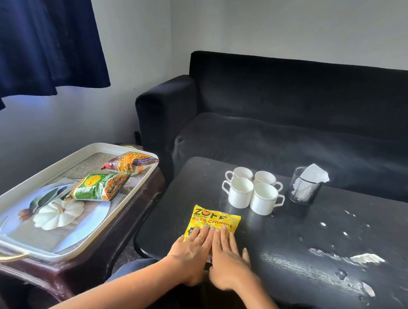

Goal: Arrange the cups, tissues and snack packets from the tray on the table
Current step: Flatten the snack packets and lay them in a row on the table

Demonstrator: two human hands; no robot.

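A yellow snack packet (216, 219) lies flat on the black table (327, 237). My left hand (194, 251) and my right hand (228, 257) rest side by side on its near half, palms down, fingers straight and together. Several white cups (252, 192) stand in a tight cluster behind the packet. A black mesh holder with white tissues (306, 186) stands to their right. On the white tray (2, 218) at the left lie a green snack packet (97, 188) and an orange snack packet (131, 163).
The tray rests on a dark brown side table (125, 224) left of the black table. A black sofa (302, 119) runs behind the table. The tabletop's right part has peeled, white-flecked patches (345, 257). A dark blue curtain (39, 31) hangs at upper left.
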